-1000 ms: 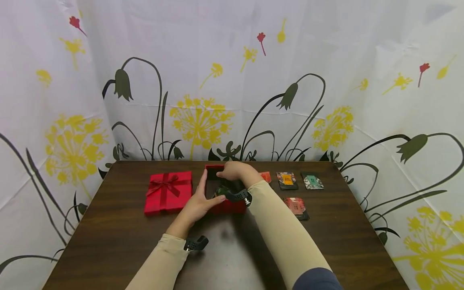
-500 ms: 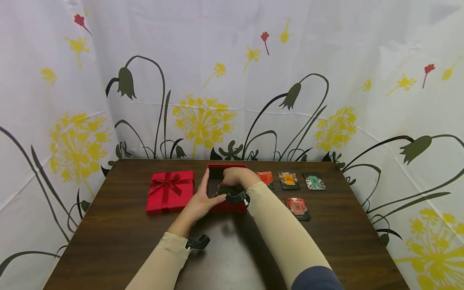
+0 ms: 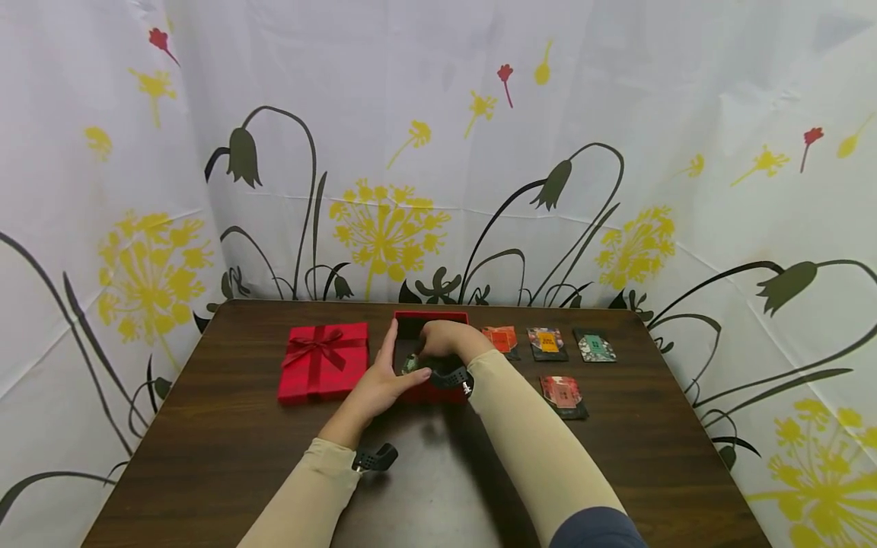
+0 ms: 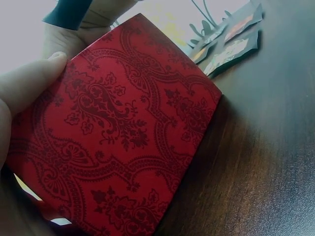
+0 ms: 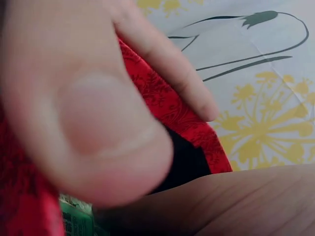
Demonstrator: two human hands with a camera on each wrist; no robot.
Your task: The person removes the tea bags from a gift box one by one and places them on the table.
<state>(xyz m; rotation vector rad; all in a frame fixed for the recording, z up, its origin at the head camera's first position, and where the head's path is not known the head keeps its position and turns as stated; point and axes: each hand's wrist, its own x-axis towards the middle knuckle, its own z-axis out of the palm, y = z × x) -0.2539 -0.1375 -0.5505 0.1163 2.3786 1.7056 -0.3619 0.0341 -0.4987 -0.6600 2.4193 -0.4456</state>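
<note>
An open red box (image 3: 432,316) with a dark inside stands at the middle of the brown table (image 3: 205,457). My left hand (image 3: 387,373) rests at its near left corner, fingers straight up the left wall and thumb along the front rim. The left wrist view shows that thumb (image 4: 29,83) lying on the patterned red wall (image 4: 128,147). My right hand (image 3: 441,339) reaches down into the box with bent fingers. What they touch is hidden. A green packet (image 3: 409,364) lies inside under the wrist. It also shows as a green packet (image 5: 74,221) below my thumb (image 5: 88,132).
A red lid with a ribbon bow (image 3: 322,361) lies left of the box. Three small picture packets (image 3: 546,341) lie in a row to the right, with one more packet (image 3: 563,393) nearer me. A flowered curtain (image 3: 438,152) closes off the back and sides.
My right hand has drawn back from the box's far rim and dipped deeper inside. The left hand and the box have stayed put.
</note>
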